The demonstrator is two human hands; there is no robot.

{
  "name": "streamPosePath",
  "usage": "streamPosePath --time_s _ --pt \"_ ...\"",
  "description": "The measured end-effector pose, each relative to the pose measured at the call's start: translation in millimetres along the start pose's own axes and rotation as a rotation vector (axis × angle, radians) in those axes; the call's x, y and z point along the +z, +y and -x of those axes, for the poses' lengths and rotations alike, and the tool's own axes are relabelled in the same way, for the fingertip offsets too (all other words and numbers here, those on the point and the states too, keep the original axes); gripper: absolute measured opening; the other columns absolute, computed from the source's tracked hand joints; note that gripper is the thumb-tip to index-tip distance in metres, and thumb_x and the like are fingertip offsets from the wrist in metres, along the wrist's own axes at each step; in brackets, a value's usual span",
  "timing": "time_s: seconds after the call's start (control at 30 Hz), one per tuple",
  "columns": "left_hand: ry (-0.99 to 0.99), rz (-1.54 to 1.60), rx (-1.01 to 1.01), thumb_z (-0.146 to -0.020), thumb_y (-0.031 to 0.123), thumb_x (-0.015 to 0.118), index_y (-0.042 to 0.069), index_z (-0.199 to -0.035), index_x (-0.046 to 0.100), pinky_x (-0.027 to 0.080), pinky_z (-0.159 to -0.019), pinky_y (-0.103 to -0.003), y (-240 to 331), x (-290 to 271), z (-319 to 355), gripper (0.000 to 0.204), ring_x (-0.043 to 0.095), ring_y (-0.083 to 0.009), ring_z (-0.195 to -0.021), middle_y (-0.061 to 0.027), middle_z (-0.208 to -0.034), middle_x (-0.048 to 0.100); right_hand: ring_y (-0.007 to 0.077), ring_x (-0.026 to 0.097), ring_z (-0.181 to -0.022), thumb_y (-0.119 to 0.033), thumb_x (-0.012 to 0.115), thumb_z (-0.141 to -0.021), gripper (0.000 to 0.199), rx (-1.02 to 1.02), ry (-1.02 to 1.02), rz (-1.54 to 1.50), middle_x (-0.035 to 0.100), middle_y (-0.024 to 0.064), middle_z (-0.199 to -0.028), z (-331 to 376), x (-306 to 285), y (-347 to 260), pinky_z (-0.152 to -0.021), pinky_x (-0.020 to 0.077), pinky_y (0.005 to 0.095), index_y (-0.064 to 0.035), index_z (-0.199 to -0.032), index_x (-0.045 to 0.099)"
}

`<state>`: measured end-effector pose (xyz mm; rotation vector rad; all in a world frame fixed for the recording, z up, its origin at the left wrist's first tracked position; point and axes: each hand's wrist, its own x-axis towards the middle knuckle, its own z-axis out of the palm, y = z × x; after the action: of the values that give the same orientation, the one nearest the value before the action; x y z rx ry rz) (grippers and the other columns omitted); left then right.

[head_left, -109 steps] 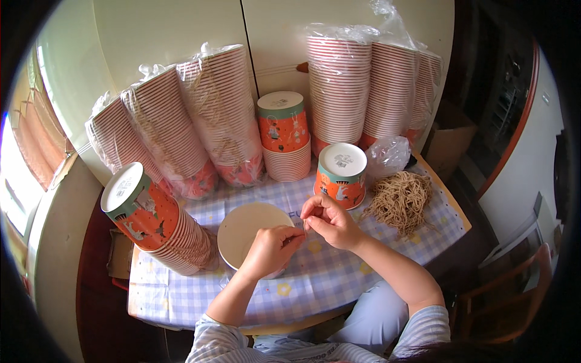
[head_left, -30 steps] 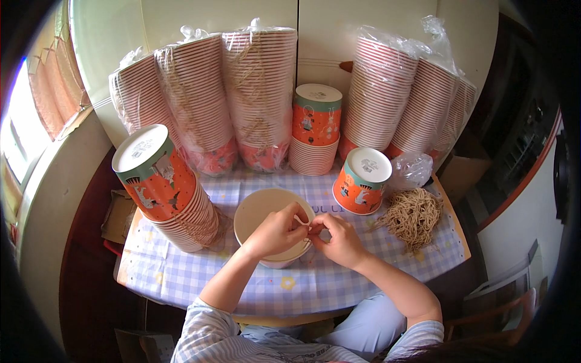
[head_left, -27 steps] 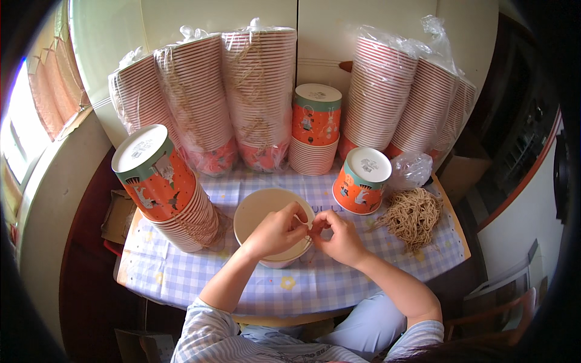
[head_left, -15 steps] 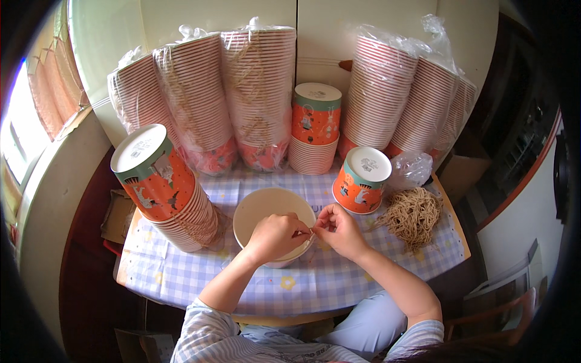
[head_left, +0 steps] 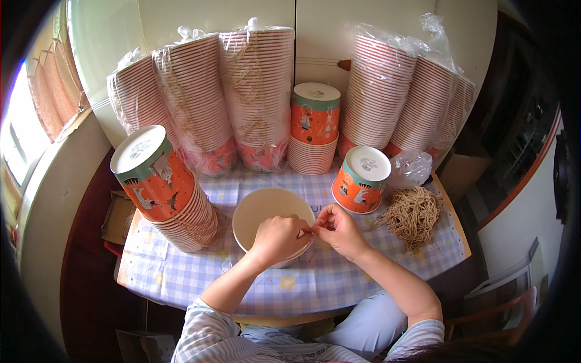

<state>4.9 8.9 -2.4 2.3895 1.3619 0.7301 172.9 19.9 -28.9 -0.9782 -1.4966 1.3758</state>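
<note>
A white paper bucket (head_left: 248,212) stands mouth up in the middle of the table. My left hand (head_left: 281,237) reaches over its near rim, fingers closed in a pinch. Right beside it, at the bucket's right rim, my right hand (head_left: 340,233) also pinches with thumb and forefinger. The two sets of fingertips meet there; whatever small thing they grip is too tiny and too covered to name. Right of my right hand lies a loose heap of tan cord (head_left: 413,216). Behind that hand stands an upside-down orange bucket (head_left: 362,183) with a green band.
A leaning stack of orange buckets (head_left: 163,181), with tan cord hanging by it, stands at the left. Tall plastic-wrapped bucket stacks (head_left: 257,91) line the back on both sides of a shorter stack (head_left: 315,130). Crumpled clear plastic (head_left: 410,169) lies beside the cord. A checked cloth (head_left: 200,272) covers the table.
My left hand has turned slightly at the wrist, and its fingertips have shifted a little along the rim against the right ones. My right hand has barely moved.
</note>
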Motion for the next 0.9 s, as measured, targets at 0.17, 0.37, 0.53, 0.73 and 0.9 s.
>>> streamPosePath --time_s 0.17,0.37,0.53,0.73,0.9 --pt "0.044 -0.094 0.008 -0.069 0.021 0.061 0.008 -0.075 0.063 0.047 -0.058 -0.035 -0.2 -0.4 1.6 0.014 0.060 -0.0239 -0.063 -0.0075 -0.067 0.061 0.0057 0.051 -0.073 0.000 0.060 -0.076 0.022 -0.006 0.007 0.014 0.053 0.0011 -0.081 -0.7 -1.1 1.3 -0.067 0.0434 0.0190 -0.0052 -0.089 0.043" --pt "0.007 -0.084 -0.014 -0.068 0.018 0.060 0.008 -0.077 0.063 0.047 -0.058 -0.034 -4.9 -3.7 2.2 0.013 0.060 -0.0234 -0.063 -0.0074 -0.067 0.061 0.0061 0.051 -0.074 0.001 0.060 -0.076 0.022 0.012 0.012 -0.018 0.052 0.0008 -0.081 -0.2 -1.9 0.6 -0.067 0.0432 0.0189 -0.0056 -0.089 0.043" --pt "0.073 0.087 0.044 -0.069 0.013 0.056 0.009 -0.075 0.065 0.047 -0.056 -0.036 -7.2 -3.4 1.7 0.011 0.059 -0.0280 -0.058 -0.0120 -0.064 0.060 0.0064 0.051 -0.075 0.000 0.061 -0.077 0.022 -0.006 0.000 -0.032 0.052 0.0008 -0.082 -1.2 -2.0 2.1 -0.068 0.0429 0.0190 -0.0060 -0.088 0.042" --pt "0.080 0.218 0.072 -0.069 0.010 0.057 0.006 -0.077 0.065 0.047 -0.055 -0.035 -5.9 -4.6 -0.7 0.013 0.059 -0.0279 -0.058 -0.0133 -0.065 0.060 0.0062 0.051 -0.076 0.000 0.061 -0.076 0.023 0.013 -0.004 -0.048 0.052 0.0005 -0.082 -1.0 -2.6 1.9 -0.069 0.0431 0.0192 -0.0064 -0.088 0.042" --pt "0.035 0.264 0.065 -0.069 0.012 0.059 0.004 -0.077 0.065 0.047 -0.056 -0.033 -4.9 -4.7 -1.6 0.013 0.060 -0.0252 -0.058 -0.0118 -0.066 0.061 0.0062 0.051 -0.076 0.001 0.061 -0.076 0.023 0.010 -0.006 -0.092 0.052 0.0006 -0.082 -0.9 -2.5 2.4 -0.069 0.0435 0.0192 -0.0068 -0.088 0.043"
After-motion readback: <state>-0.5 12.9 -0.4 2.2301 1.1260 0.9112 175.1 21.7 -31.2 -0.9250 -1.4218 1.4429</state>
